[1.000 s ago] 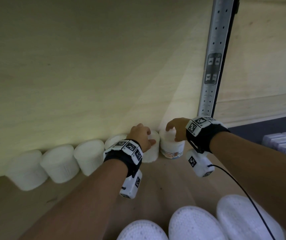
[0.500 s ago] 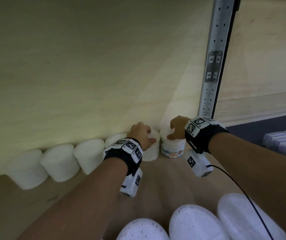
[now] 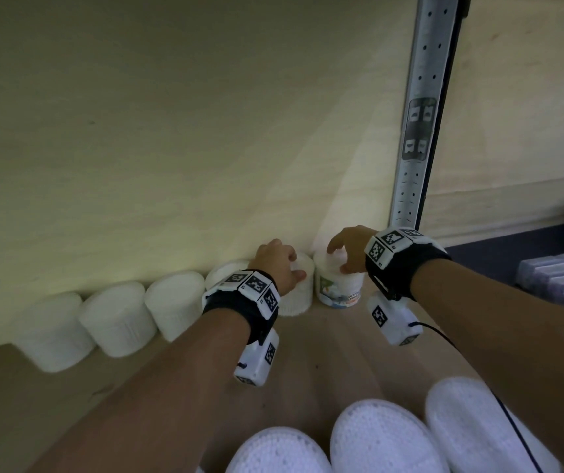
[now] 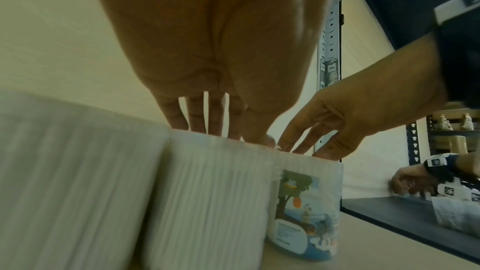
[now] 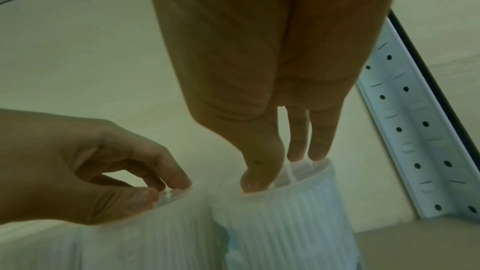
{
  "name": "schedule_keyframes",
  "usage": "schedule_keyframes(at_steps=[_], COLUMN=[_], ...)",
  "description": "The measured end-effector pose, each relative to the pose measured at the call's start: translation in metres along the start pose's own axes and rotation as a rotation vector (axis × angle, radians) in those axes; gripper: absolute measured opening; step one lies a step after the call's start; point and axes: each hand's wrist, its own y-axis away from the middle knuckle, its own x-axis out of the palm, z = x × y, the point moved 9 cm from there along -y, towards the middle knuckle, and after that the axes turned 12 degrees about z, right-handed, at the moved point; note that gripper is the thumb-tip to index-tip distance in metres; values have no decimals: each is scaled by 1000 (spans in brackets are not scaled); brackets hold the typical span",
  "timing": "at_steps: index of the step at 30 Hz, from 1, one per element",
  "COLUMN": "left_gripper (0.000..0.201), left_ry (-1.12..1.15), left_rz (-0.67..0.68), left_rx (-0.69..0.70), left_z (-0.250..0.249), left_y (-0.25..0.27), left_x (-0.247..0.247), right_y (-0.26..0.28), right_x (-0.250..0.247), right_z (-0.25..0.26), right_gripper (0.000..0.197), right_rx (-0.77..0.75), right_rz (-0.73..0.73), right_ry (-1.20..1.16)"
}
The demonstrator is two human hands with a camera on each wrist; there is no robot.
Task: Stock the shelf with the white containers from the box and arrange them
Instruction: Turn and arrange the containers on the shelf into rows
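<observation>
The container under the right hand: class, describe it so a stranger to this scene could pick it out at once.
Find the perforated grey metal upright at the back of the wooden shelf. A row of white ribbed plastic containers runs along the back wall; take the one nearest that upright, under the right hand. It alone shows a colourful picture label.

A perforated metal upright (image 3: 420,107) stands at the right; beyond it, pale packets (image 3: 560,285) lie on a dark surface (image 3: 488,247).

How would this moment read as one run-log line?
left hand: grips plain container | right hand: grips labelled container | both on shelf
</observation>
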Motion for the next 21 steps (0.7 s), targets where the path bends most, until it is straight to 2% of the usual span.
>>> schedule_keyframes(at_steps=[7,11,15,18,21], left_gripper=[44,43,54,58,50], left_ry=[-25,-37,-81,-29,48], left_rz=[74,176,266,250,82], left_rx=[24,76,102,129,121], left_z=[-4,-7,-13,-15,-13], left_y=[2,8,11,12,9], left_x=[1,-1,-2,-3,-12], right_y=[-1,-3,-5,-7,-9], right_x=[-1,-3,-3,-2,-3], right_z=[3,4,3,3,2], right_gripper=[55,55,56,55,50], right_rx=[-17,-16,-7,-5,-3], right_rz=[-10,-20,-11,-3,-22], right_ry=[39,37,8,-7,-8])
